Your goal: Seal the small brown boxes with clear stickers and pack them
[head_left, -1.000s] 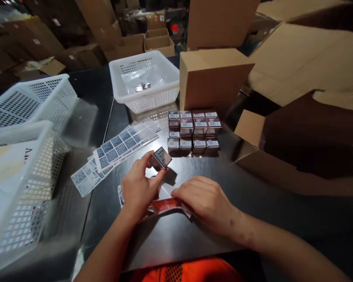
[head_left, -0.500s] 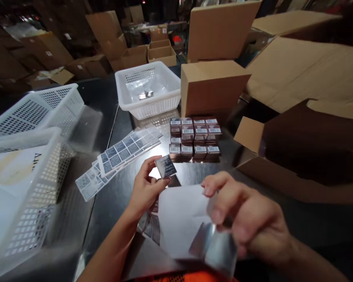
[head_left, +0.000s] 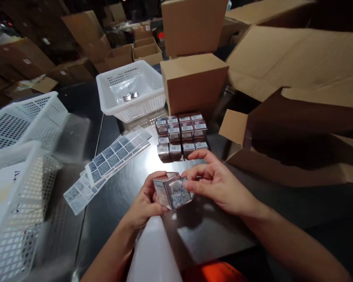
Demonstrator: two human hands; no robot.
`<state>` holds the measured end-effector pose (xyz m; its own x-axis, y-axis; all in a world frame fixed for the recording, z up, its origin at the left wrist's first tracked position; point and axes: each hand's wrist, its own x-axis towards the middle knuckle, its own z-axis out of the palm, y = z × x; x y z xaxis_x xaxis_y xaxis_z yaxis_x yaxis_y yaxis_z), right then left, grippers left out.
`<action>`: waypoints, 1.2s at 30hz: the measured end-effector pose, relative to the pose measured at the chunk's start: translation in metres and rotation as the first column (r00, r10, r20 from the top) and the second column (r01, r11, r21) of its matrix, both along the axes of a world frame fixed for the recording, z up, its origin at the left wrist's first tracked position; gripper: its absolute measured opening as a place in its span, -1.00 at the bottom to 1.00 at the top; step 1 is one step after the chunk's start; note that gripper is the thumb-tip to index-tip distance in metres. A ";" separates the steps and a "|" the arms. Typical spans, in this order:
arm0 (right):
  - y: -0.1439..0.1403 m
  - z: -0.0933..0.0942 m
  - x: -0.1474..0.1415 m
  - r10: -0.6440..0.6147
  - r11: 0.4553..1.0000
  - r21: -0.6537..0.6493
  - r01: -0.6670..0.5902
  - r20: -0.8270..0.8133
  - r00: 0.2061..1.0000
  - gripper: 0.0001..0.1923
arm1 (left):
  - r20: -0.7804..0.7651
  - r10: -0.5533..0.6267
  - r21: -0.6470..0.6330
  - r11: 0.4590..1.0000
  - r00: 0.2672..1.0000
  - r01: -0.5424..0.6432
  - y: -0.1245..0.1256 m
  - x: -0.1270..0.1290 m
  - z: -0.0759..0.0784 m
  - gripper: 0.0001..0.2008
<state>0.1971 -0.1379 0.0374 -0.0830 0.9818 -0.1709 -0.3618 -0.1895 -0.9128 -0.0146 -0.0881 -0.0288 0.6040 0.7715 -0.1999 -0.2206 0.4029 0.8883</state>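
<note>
My left hand (head_left: 147,201) grips a small shiny box (head_left: 163,192) between thumb and fingers above the metal table. A square label with dense small print (head_left: 179,194) lies against the box's right-hand face. The thumb and index finger of my right hand (head_left: 214,182) pinch the label's upper right edge; the other fingers are loosely bent. Just beyond my hands stand small dark boxes (head_left: 187,129) in rows, with white barcode labels on their tops. Below my left hand a white sheet (head_left: 155,250) curves toward me.
Overlapping printed label sheets (head_left: 113,156) lie left of my hands. A white basket (head_left: 132,111) behind them holds a few small shiny pieces. More white baskets (head_left: 32,121) stand at left. A closed carton (head_left: 194,84) is at the back, and a large open carton (head_left: 282,164) at right.
My right hand has moved left and away from me, from over the white sheet to the box in my left hand. The box has turned, and the white sheet now appears narrow and curved.
</note>
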 end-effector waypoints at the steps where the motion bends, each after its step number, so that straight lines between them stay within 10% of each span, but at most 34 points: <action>1: 0.000 0.000 0.000 0.012 1.000 -0.007 -0.012 -0.003 1.000 -0.38 | 0.002 0.000 0.001 1.000 1.000 0.000 0.000 -0.001 0.000 -0.27; 36: -0.001 -0.002 -0.001 0.054 0.998 -0.010 -0.054 -0.033 0.998 -0.37 | 0.177 -0.079 -0.074 0.993 0.981 0.093 -0.002 -0.002 0.005 -0.33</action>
<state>0.1965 -0.1387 0.0352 -0.1414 0.9738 -0.1781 -0.3808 -0.2196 -0.8982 -0.0162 -0.0897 -0.0238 0.6983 0.7006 -0.1470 -0.3295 0.4969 0.8028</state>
